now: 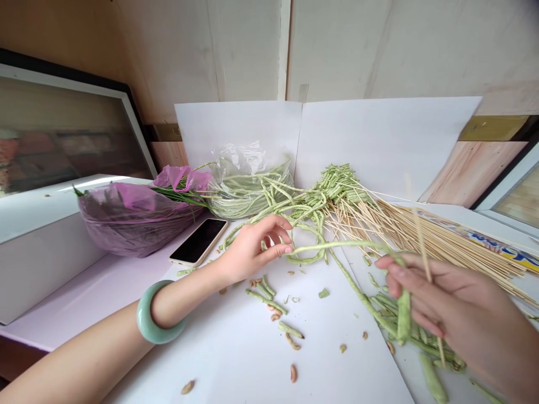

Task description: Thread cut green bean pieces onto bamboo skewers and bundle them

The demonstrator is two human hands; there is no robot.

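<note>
A thick, smooth, pale green jade bangle (145, 321) circles the bare left wrist (197, 292), and beyond that bangle the slim left hand (252, 249) has short, rounded fingernails (287, 249), like the bare right hand (446, 306) well apart from it.

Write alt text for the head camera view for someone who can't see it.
Two bare hands work over a white sheet strewn with bean scraps: the right hand pinches a long green bean and a wooden skewer, and the left hand, wearing a jade-green bangle, touches the bean. Beyond lie a bundle of skewers, a smartphone and a clear bag of beans.
</note>
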